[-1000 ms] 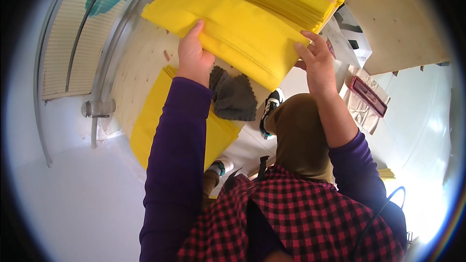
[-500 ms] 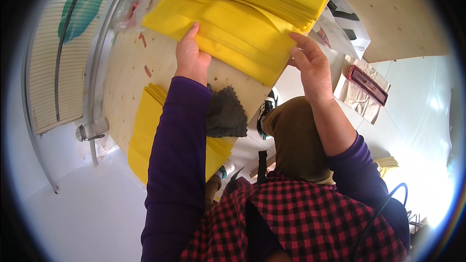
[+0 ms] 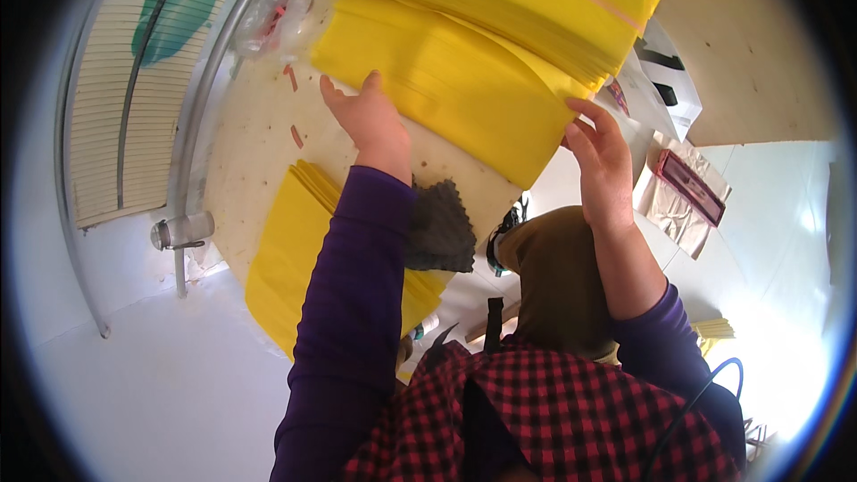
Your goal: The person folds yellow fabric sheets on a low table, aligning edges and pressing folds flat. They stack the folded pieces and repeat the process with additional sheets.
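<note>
A folded yellow fabric piece [image 3: 446,80] lies on the pale wooden tabletop, in front of a thick stack of yellow fabric [image 3: 536,0]. At the piece's right end, my right hand [image 3: 605,170] pinches its edge between thumb and forefinger. My left hand [image 3: 370,120] has its fingers apart at the near left edge of the same piece and grips nothing. A dark grey cloth scrap with zigzag edges [image 3: 442,228] lies nearer to me, beside my left sleeve. It partly covers a second pile of yellow fabric [image 3: 290,259].
A crumpled clear plastic bag [image 3: 272,22] and small red strips [image 3: 296,136] lie on the left of the wooden tabletop [image 3: 250,125]. A metal pipe [image 3: 201,89] runs along that side. To the right, a dark red long box [image 3: 690,187] rests on beige material.
My left hand has let go of the folded yellow piece and its fingers have spread. The piece looks smoother now. My right hand stays at its right edge.
</note>
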Available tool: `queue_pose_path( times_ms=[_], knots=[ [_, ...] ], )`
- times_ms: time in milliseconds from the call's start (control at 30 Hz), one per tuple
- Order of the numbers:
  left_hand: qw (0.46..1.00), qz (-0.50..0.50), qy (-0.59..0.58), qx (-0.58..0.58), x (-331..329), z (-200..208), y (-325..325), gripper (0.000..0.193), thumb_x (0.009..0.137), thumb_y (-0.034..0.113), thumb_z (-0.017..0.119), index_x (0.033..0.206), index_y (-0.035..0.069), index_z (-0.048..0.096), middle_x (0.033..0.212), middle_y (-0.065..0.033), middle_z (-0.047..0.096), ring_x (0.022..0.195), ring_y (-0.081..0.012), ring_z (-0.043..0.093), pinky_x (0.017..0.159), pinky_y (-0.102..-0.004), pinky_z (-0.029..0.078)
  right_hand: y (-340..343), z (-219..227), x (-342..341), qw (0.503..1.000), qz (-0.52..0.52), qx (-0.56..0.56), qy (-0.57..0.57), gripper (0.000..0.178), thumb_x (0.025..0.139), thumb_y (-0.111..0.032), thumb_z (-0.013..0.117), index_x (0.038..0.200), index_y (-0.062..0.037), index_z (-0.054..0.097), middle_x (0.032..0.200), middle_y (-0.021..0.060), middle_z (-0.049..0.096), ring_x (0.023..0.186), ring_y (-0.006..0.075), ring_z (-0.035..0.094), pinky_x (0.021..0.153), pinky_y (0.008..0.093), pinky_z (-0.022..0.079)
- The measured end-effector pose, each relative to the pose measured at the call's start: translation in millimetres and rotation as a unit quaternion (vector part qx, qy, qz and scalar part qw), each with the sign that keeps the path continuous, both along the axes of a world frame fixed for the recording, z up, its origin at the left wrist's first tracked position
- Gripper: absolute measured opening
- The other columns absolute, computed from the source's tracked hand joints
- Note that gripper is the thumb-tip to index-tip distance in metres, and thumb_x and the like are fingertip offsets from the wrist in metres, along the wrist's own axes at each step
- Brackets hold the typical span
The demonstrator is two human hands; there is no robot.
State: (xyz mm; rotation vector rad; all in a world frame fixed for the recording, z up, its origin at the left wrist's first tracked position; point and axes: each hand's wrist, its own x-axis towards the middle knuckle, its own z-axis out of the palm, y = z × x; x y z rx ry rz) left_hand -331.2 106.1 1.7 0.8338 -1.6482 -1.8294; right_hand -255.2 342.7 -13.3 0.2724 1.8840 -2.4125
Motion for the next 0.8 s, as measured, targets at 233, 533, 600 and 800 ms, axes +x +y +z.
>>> queue_pose_path(
  times_ms=[233,533,600,800],
  knots=[
    [0.782,-0.213,0.110,-0.575,-18,-7,-6,0.047,0.084,0.003,0.060,0.130,0.006,0.050,0.136,-0.0128,0.048,0.132,-0.0331,0.038,0.109,-0.0425,0.030,-1,-1,3,0.998,-0.007,0.046,0.052,0.036,0.091,0.000,0.054,0.127,0.0036,0.047,0.126,0.0127,0.050,0.117,0.0206,0.049,0.099,0.0320,0.041],
    [0.621,-0.323,0.055,-0.712,-43,7,-1,0.034,0.084,0.006,0.055,0.118,0.011,0.060,0.116,-0.0096,0.060,0.120,-0.0273,0.049,0.108,-0.0461,0.031,-3,8,3,0.998,-0.014,0.045,0.048,0.043,0.090,0.001,0.053,0.131,0.0040,0.042,0.128,0.0144,0.047,0.116,0.0202,0.050,0.096,0.0314,0.044],
    [0.614,-0.323,0.054,-0.718,-44,5,-1,0.032,0.083,0.006,0.056,0.114,0.009,0.062,0.112,-0.0094,0.060,0.117,-0.0269,0.051,0.108,-0.0470,0.032,-4,10,4,0.999,-0.020,0.028,0.040,0.044,0.090,0.001,0.053,0.132,0.0039,0.040,0.127,0.0144,0.047,0.116,0.0197,0.049,0.095,0.0310,0.044],
    [0.620,-0.360,0.069,-0.694,-38,0,-9,0.027,0.083,0.007,0.057,0.109,0.007,0.065,0.106,-0.0109,0.060,0.106,-0.0294,0.054,0.102,-0.0446,0.038,-4,5,1,0.996,-0.032,0.034,0.070,0.045,0.090,-0.002,0.055,0.133,0.0020,0.041,0.124,0.0113,0.050,0.119,0.0193,0.046,0.096,0.0316,0.041]
  ],
)
